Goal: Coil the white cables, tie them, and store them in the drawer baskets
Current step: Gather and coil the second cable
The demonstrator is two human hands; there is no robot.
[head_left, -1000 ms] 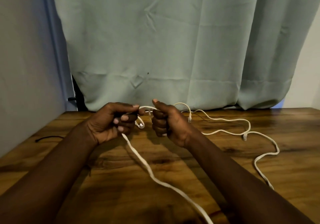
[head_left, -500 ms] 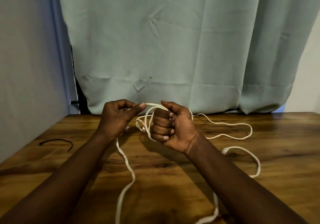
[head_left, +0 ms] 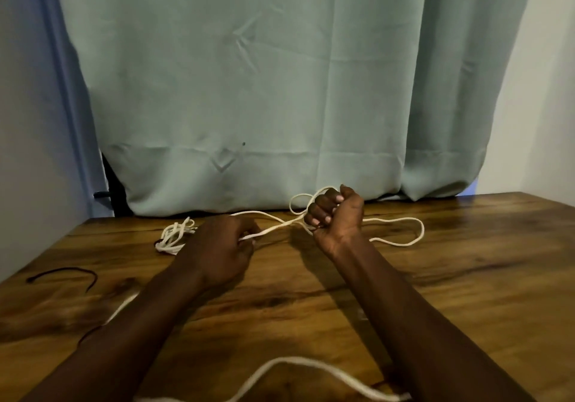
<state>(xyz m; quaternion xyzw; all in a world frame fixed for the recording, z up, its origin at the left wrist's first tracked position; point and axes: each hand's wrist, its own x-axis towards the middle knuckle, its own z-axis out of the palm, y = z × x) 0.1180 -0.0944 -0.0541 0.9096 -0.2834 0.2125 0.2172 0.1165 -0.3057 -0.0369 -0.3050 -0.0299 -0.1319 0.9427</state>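
Observation:
A long white cable [head_left: 401, 240] lies in loose loops on the wooden table [head_left: 451, 292]. My right hand [head_left: 337, 215] is raised in a fist, gripping several loops of it near the table's back edge. My left hand [head_left: 224, 246] sits lower and to the left, pinching a strand that runs across to the right fist. A second white cable bundle [head_left: 174, 236] lies coiled on the table just left of my left hand. Another stretch of the cable curves along the near edge [head_left: 295, 367].
A thin dark tie [head_left: 62, 274] lies on the table at the left. A pale green curtain [head_left: 280, 90] hangs behind the table's back edge, with a wall at the left. No drawer or basket is in view.
My hands have drawn apart: the left slid left and down along the strand, the right rose and moved right with the loops. The view shifted, bringing the coiled bundle into sight.

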